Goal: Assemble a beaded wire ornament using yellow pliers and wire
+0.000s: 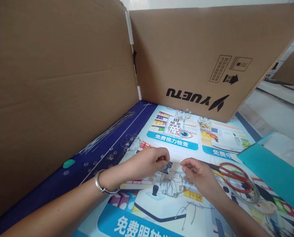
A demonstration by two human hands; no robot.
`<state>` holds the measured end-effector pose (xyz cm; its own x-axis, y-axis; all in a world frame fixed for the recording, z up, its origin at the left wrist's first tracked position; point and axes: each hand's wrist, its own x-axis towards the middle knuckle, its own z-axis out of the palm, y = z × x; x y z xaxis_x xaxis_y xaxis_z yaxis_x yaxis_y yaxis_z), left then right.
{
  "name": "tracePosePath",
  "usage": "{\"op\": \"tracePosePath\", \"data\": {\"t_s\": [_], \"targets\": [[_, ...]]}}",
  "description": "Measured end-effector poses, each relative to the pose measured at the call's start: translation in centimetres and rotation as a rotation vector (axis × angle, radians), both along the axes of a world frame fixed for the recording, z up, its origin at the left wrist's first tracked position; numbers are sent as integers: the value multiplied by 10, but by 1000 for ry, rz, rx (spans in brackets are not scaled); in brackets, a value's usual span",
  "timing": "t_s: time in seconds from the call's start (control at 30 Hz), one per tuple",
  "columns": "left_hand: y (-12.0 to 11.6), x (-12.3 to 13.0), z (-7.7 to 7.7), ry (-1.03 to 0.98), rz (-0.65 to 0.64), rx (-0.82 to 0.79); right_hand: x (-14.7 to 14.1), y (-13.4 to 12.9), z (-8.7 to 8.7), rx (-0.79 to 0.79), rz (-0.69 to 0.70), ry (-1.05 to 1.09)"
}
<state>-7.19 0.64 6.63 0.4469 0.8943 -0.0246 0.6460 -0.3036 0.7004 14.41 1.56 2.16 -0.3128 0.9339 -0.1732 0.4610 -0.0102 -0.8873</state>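
A looped wire piece with clear beads (pixel 171 187) hangs or rests below my two hands, over the printed mat. My left hand (pixel 155 161), with a silver bangle on the wrist, is closed in a pinch at the top of this piece. My right hand (pixel 196 169) is also pinched, just right of it; whatever lies between its fingertips is too fine to make out. Several bent wires (pixel 186 212) lie on the mat nearer to me.
Red-handled scissors (pixel 237 177) lie over a wire coil (pixel 257 194) at right. Straight wires (pixel 107 131) and loose beads (pixel 110 157) lie at left. Cardboard walls (pixel 181 49) stand behind and left. More beaded pieces (pixel 183 115) sit at the back, beside a teal sheet (pixel 272 174).
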Motion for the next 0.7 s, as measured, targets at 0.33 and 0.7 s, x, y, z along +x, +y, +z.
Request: {"op": "tracePosePath", "data": {"t_s": [0.33,0.7], "targets": [[-4,7,1,-88,-30,68,-21,1,24,400,221,-135],[5,4,-10,-92,-20,99,-30,13,13,281,208,-160]]}}
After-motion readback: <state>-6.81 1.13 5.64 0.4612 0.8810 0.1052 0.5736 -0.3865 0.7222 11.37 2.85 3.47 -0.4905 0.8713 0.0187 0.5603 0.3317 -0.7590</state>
